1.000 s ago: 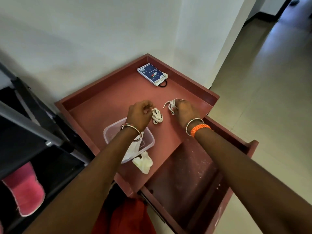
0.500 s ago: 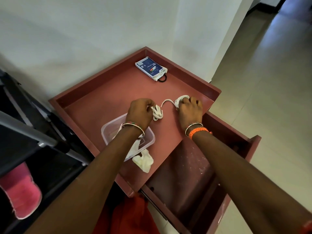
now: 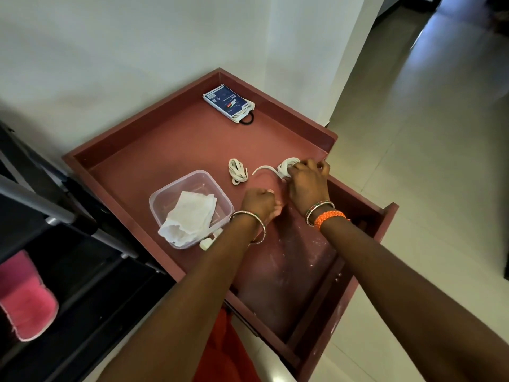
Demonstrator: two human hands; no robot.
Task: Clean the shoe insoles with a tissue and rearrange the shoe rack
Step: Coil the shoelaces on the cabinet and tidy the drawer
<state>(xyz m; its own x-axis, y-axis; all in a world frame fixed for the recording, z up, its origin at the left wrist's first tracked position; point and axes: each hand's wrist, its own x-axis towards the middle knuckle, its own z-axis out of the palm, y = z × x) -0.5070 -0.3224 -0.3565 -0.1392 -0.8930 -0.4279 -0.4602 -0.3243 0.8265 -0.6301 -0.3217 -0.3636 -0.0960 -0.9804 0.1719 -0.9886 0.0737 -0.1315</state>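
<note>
Cabinet: serving as a worktop beside the rack.
Tub: holding the tissue, kept within reach.
Right hand: gripping a lace, seemingly coiling it.
Left hand: curling loosely, apparently holding nothing.

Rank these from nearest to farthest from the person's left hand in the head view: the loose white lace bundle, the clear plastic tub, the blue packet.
From the left hand:
1. Loose white lace bundle, just beyond the knuckles.
2. Clear plastic tub, to the hand's left; nearly as close, so this order is tentative.
3. Blue packet, far back by the wall.
</note>
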